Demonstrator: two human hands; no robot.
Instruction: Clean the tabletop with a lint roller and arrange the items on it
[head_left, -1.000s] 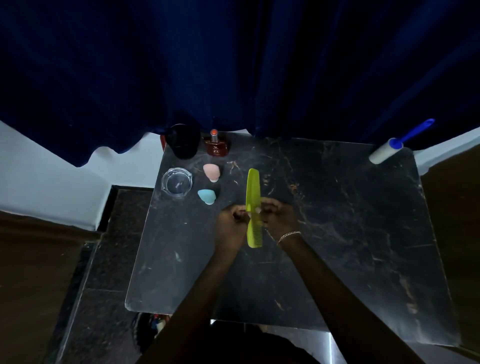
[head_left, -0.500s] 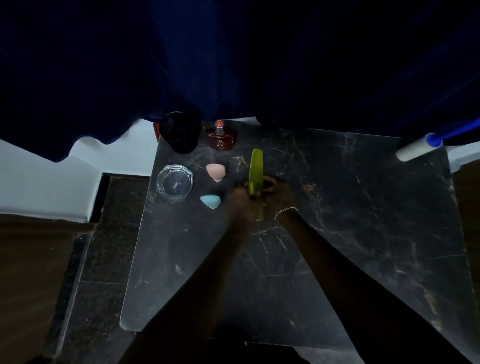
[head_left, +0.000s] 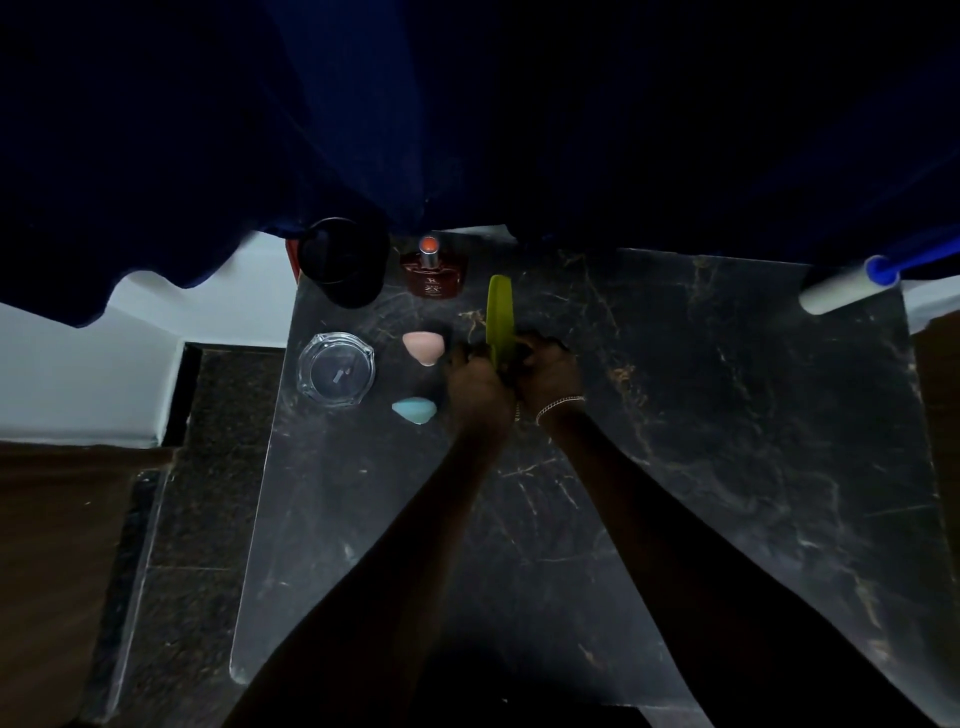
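A yellow-green comb (head_left: 500, 312) points away from me on the black marble tabletop (head_left: 727, 441). My left hand (head_left: 478, 379) and my right hand (head_left: 548, 371) both grip its near half, hiding the teeth end. Just left of the hands lie a pink makeup sponge (head_left: 425, 347) and a blue makeup sponge (head_left: 414, 410). A white lint roller with a blue handle (head_left: 844, 286) lies at the table's far right corner, away from both hands.
A glass ashtray (head_left: 336, 370) sits near the left edge. A dark red perfume bottle (head_left: 432, 270) and a black cup (head_left: 343, 262) stand at the back left. A dark blue curtain (head_left: 467, 114) hangs over the table's far edge. Dark floor tiles lie to the left.
Both hands have carried the comb away from me toward the back of the table, beside the sponges. The view has tilted forward with them.
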